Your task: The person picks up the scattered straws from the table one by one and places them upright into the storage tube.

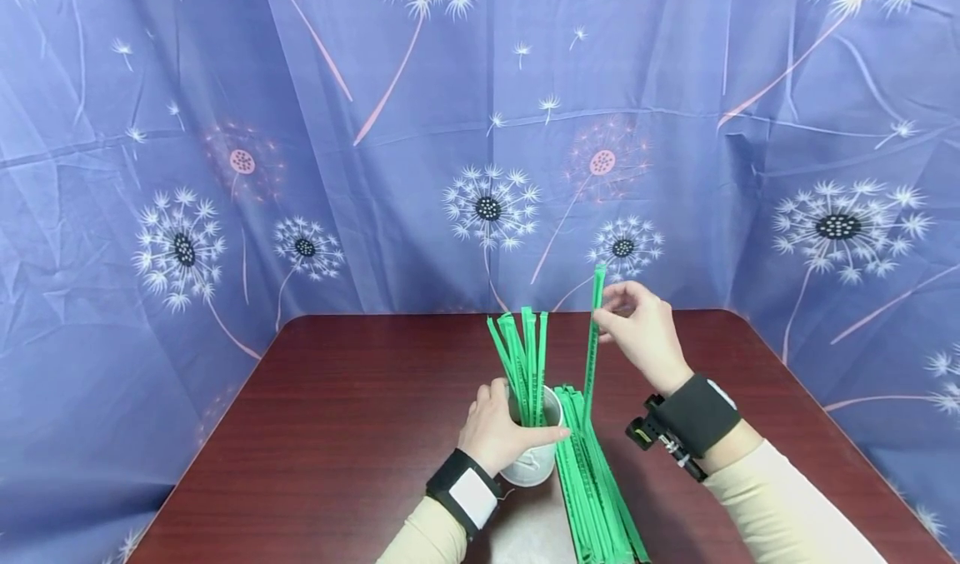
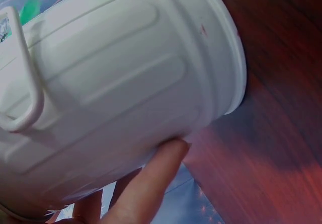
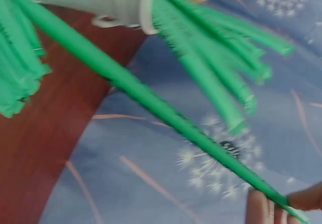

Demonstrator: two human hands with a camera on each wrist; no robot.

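**Right hand pinches one green stick beside a white container of others**

The right hand [image 1: 637,326] pinches a slim green stick [image 1: 592,356] near its upper end, between thumb and fingers. The stick stands nearly upright, to the right of the white container [image 1: 528,471] and apart from it. Its lower end overlaps the pile of green sticks [image 1: 596,489] in the head view; whether it touches the pile cannot be told.

The left hand [image 1: 506,435] grips the container, its fingers round the far left side and its thumb across the near side. Several green sticks [image 1: 529,356] stand in the container, leaning slightly apart, with their tops well above the rim. The left wrist view shows the container's ribbed wall and a thin white handle [image 2: 36,100].

The pile lies lengthwise on the dark red worktop [image 1: 360,431], just to the right of the container. Dark printing shows along some of the sticks. Each wrist wears a black band, above a pale sleeve [image 1: 780,506]. Behind the worktop hangs a blue cloth [image 1: 397,214] printed with dandelions.
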